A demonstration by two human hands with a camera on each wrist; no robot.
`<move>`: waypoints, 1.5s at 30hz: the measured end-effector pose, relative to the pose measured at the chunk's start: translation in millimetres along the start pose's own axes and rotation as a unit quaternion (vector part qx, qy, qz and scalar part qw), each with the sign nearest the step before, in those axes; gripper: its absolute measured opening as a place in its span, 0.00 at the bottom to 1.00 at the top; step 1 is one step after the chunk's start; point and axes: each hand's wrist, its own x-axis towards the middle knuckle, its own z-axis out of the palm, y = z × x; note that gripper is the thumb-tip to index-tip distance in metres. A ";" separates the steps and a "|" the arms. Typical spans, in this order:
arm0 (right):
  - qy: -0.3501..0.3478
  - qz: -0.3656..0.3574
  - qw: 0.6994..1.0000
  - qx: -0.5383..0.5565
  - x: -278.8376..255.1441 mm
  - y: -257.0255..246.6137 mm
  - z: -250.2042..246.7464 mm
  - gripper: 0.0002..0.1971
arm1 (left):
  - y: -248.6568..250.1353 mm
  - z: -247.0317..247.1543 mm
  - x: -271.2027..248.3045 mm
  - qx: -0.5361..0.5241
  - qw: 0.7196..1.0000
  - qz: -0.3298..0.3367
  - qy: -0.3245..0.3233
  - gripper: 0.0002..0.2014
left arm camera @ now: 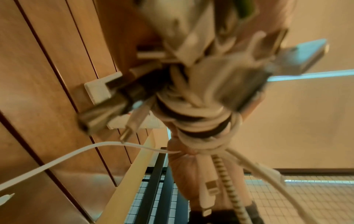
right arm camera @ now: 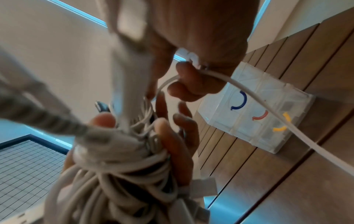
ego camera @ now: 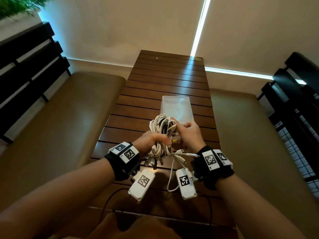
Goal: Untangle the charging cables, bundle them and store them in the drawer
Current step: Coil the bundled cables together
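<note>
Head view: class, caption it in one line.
Left hand grips tangled cables; right hand pinches one strand above the table.

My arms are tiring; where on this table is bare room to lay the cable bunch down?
Bare slats lie beyond the plastic box, toward the wall, and left of it on the table. The near edge is crowded: a loose white cable lies under both hands.

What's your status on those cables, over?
Left hand grips the cable bundle above the slatted table. Right hand pinches one white cable. Plastic drawer unit just behind, nothing blocking it.
</note>
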 end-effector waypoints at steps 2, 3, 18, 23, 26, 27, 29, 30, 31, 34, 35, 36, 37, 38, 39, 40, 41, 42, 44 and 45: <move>-0.017 0.018 1.000 -0.020 -1.5 2.2 -2.0 0.26 | 1.3 -1.2 0.8 0.001 1.000 -0.020 -0.004 0.16; -0.021 0.023 0.999 -0.016 -2.2 3.7 -1.9 0.26 | 2.3 -1.9 0.9 0.002 0.999 -0.032 -0.009 0.13; -0.237 -0.073 0.957 -0.148 -31.1 11.7 -24.2 0.11 | 30.2 -29.3 11.2 -0.229 0.964 0.008 0.138 0.09; -0.210 -0.246 0.898 -0.300 -34.3 -23.1 -27.4 0.08 | 30.6 -33.8 9.7 -0.133 0.966 0.008 0.220 0.06; -0.123 -0.349 0.884 -0.285 -26.0 -41.8 -25.8 0.01 | 34.8 -29.1 2.4 -0.053 0.978 0.005 0.203 0.07; -0.117 -0.362 0.882 -0.279 -23.5 -46.7 -24.9 0.02 | 36.2 -28.3 0.9 -0.037 0.980 -0.005 0.193 0.08; -0.138 -0.365 0.884 -0.256 -19.9 -54.3 -22.7 0.04 | 39.4 -27.8 -1.9 -0.029 0.986 -0.024 0.161 0.12; -0.150 -0.358 0.888 -0.247 -18.4 -57.1 -20.7 0.05 | 39.9 -28.8 -2.1 -0.030 0.989 -0.036 0.138 0.15; -0.154 -0.347 0.894 -0.238 -17.0 -59.6 -18.4 0.06 | 39.6 -29.3 -1.5 -0.026 0.993 -0.048 0.109 0.18; -0.140 -0.297 0.924 -0.195 -12.1 -61.4 -10.1 0.06 | 36.9 -28.4 -4.2 -0.047 0.997 -0.058 0.032 0.15; -0.136 -0.273 0.937 -0.170 -11.4 -61.5 -7.5 0.06 | 35.3 -28.8 -4.2 -0.056 0.997 -0.057 0.007 0.12; -0.137 -0.248 0.948 -0.142 -11.5 -61.4 -4.6 0.05 | 33.8 -28.7 -4.4 -0.064 0.996 -0.055 -0.014 0.11; -0.142 -0.228 0.956 -0.120 -12.4 -61.5 -1.8 0.05 | 31.6 -28.1 -4.8 -0.072 0.996 -0.051 -0.027 0.12; -0.146 -0.215 0.960 -0.104 -13.2 -61.4 1.5 0.05 | 29.1 -27.6 -4.4 -0.084 0.995 -0.046 -0.042 0.12; -0.149 -0.206 0.963 -0.090 -13.9 -61.1 4.9 0.05 | 26.3 -27.2 -4.0 -0.094 0.993 -0.038 -0.055 0.11; -0.153 -0.199 0.965 -0.076 -14.1 -60.5 8.1 0.05 | 23.1 -27.8 -3.4 -0.103 0.992 -0.032 -0.063 0.10; -0.156 -0.193 0.967 -0.061 -14.3 -60.9 10.9 0.05 | 20.1 -28.7 -2.0 -0.108 0.991 -0.027 -0.072 0.13; -0.159 -0.189 0.968 -0.049 -13.7 -61.1 13.2 0.06 | 17.3 -30.0 -0.8 -0.114 0.990 -0.025 -0.079 0.17; -0.163 -0.196 0.966 -0.043 -11.3 -60.3 15.3 0.05 | 13.2 -31.8 0.4 -0.127 0.987 -0.025 -0.098 0.23; -0.162 -0.202 0.965 -0.048 -9.4 -59.3 15.6 0.06 | 11.5 -32.2 1.7 -0.132 0.986 -0.026 -0.103 0.27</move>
